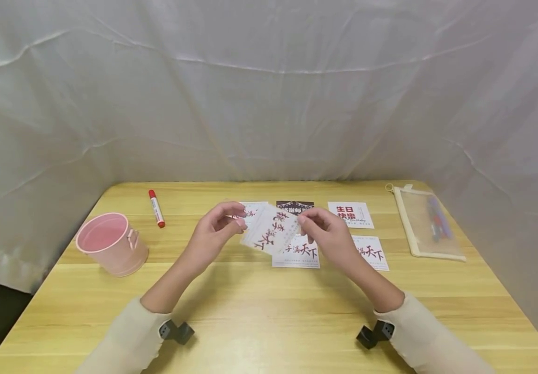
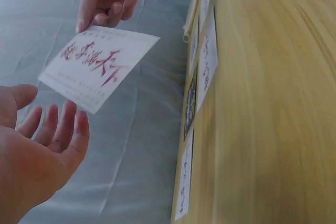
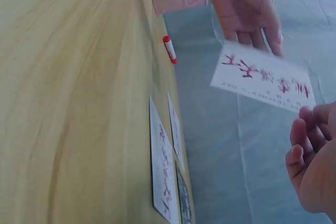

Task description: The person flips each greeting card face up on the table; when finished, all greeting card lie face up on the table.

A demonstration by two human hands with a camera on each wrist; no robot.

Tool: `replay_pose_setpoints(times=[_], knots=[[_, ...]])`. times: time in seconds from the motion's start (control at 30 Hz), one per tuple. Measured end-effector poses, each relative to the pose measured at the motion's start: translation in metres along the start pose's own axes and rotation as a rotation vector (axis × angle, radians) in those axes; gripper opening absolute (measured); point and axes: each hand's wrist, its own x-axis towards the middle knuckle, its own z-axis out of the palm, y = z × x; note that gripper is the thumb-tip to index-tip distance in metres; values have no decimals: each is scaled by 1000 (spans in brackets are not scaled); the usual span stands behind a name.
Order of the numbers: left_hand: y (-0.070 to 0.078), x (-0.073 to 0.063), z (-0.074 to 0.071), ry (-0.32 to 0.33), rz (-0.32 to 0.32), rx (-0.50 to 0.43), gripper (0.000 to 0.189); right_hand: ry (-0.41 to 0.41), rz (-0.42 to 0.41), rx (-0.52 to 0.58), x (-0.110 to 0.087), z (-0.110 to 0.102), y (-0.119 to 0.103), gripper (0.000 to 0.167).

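Note:
A white card [image 1: 273, 228] with red brush-style characters hangs tilted above the table between the two hands. My right hand [image 1: 327, 231] pinches one edge of it between thumb and fingers; the right wrist view shows this grip at the card's corner. On the other side, my left hand [image 1: 214, 234] is held close to the card's opposite edge. In the left wrist view the left fingers [image 2: 65, 135] are spread and loosely bent, with the thumb apart and a gap before the card. Beneath lies a similar white card [image 1: 297, 259], partly covered by the held one.
Other cards lie on the table: a dark one [image 1: 295, 204], a red-lettered one [image 1: 350, 214], one at right [image 1: 372, 253] and one at left [image 1: 254, 208]. A pink bucket [image 1: 121, 254] and red marker [image 1: 156, 209] stand left; a zipped mesh pouch [image 1: 430, 223] lies right.

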Motion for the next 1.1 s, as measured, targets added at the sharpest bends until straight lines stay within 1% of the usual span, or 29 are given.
replay_pose_setpoints(times=[0.13, 0.27, 0.37, 0.43, 0.53, 0.63, 0.73, 0.8, 0.83, 0.97, 1.1], knots=[[-3, 0, 1, -4, -21, 48, 27, 23, 29, 49, 1, 0, 2, 23], [-4, 1, 2, 1, -55, 90, 24, 15, 32, 83, 1, 1, 3, 23], [-4, 1, 2, 7, -78, 97, 24, 16, 26, 117, 2, 2, 4, 23], [-5, 1, 1, 26, -86, 85, 24, 21, 17, 147, 1, 3, 4, 26], [-6, 2, 1, 78, -92, 33, 25, 30, 6, 175, -1, 7, 4, 33], [-7, 3, 2, 135, -102, -65, 27, 2, -17, 132, -4, 15, 5, 33], [-7, 3, 5, 159, -134, -182, 30, -41, -54, 34, -8, 23, 5, 26], [-7, 3, 7, 163, -166, -240, 31, -60, -68, 5, -11, 28, 5, 23], [-8, 3, 7, 164, -180, -262, 32, -62, -64, 8, -12, 29, 6, 23], [-10, 4, 9, 182, -220, -305, 33, -50, -37, 67, -14, 33, 7, 26], [-12, 4, 11, 213, -230, -334, 34, -48, -41, 58, -16, 35, 7, 29]])
